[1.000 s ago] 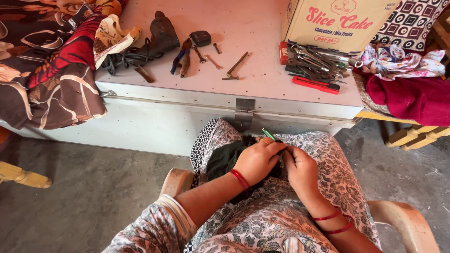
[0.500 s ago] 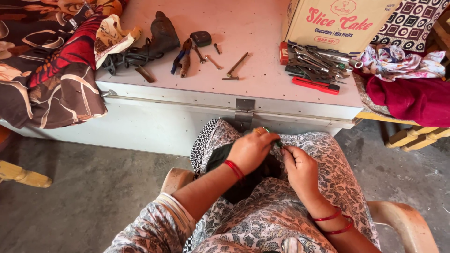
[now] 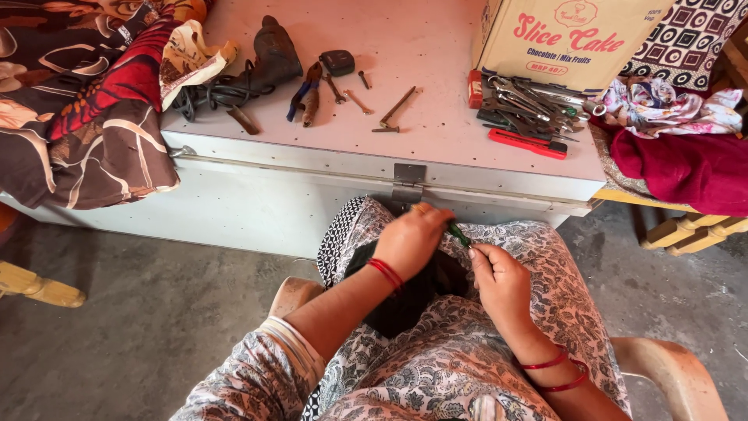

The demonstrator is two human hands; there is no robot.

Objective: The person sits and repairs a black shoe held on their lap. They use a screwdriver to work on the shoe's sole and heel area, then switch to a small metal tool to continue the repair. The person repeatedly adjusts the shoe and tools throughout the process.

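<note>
Upper left of the frame, a brown cloth (image 3: 74, 117) swirls with red and cream. The metal trunk (image 3: 312, 195) is off-white. Centre, a green-handled tool (image 3: 458, 233) lies over black fabric (image 3: 405, 292) on a grey floral dress (image 3: 467, 366). Red bangles (image 3: 386, 273) ring the wrist.

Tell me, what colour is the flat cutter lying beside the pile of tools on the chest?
Red; the utility knife shows best in the head view.

Metal trunk (image 3: 312, 195) blocks ahead of hands; chair arms (image 3: 670, 366) flank lap; floor left open.
</note>
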